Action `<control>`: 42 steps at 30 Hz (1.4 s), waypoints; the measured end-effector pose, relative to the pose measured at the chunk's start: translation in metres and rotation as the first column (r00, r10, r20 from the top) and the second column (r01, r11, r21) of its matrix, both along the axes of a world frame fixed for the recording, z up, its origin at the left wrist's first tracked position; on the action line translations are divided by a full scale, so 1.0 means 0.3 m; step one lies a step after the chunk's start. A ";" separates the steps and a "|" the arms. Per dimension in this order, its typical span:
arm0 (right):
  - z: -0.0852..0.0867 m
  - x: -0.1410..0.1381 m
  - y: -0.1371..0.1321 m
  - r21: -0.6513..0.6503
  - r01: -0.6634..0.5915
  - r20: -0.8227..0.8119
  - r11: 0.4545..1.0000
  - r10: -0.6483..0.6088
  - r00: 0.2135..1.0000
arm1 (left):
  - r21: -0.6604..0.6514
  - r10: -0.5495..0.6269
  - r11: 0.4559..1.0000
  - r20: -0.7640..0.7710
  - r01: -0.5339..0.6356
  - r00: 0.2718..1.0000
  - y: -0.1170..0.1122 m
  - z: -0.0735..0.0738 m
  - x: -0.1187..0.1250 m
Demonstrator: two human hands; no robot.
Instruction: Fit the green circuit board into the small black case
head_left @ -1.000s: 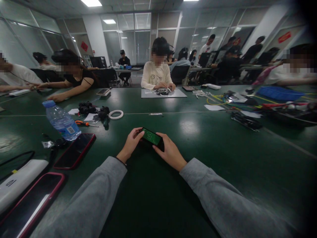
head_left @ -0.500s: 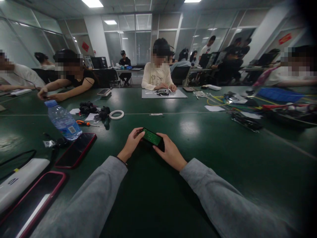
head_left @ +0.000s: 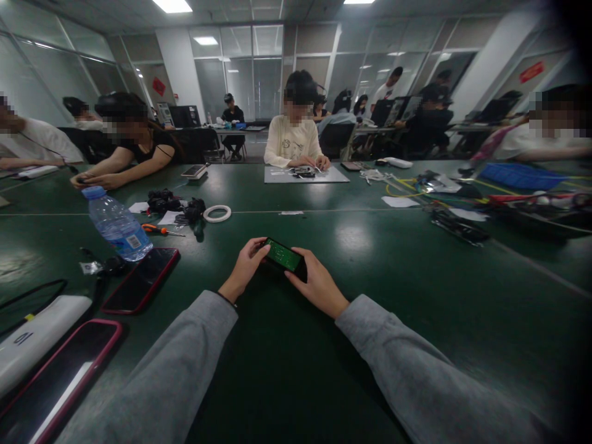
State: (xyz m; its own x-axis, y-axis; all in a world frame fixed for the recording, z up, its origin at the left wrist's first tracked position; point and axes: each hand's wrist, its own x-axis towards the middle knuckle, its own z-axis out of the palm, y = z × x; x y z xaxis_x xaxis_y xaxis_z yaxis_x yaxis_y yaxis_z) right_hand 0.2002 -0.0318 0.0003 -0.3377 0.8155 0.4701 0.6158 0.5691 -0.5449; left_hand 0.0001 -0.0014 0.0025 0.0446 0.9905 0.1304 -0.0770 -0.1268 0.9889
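A smartphone (head_left: 283,254) with a mostly green picture on its lit screen is held sideways above the green table (head_left: 296,382). My left hand (head_left: 245,264) grips its left end, the thumb over the screen's edge. Around the right end closes my right hand (head_left: 318,280), its thumb along the near side. The fingers under the phone are hidden. Grey sleeves cover both my forearms. What exactly the screen shows is too small to read.
To the left lie two red-edged phones (head_left: 141,280), a white device (head_left: 39,339) and a tilted water bottle (head_left: 118,223). Beyond are an orange screwdriver (head_left: 161,230), black cables and a white tape roll (head_left: 217,213). A person (head_left: 296,135) works opposite; a blue tray (head_left: 522,176) stands right.
My hands and the phone stay almost where they were. Across the table at left, a person's head and arms have shifted slightly.
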 end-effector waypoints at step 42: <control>0.007 -0.001 0.005 -0.004 0.030 -0.042 1.000 -0.030 0.999 | 0.165 0.015 0.986 -0.121 0.006 0.993 0.029 -0.043 -0.006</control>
State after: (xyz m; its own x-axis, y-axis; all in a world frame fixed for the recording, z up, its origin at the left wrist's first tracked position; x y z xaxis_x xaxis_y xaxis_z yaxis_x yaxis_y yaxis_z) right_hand 0.1999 -0.0304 0.0025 -0.2933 0.8266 0.4803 0.6090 0.5488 -0.5727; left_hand -0.0018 0.0073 -0.0103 0.0656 0.9561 0.2858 0.0435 -0.2888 0.9564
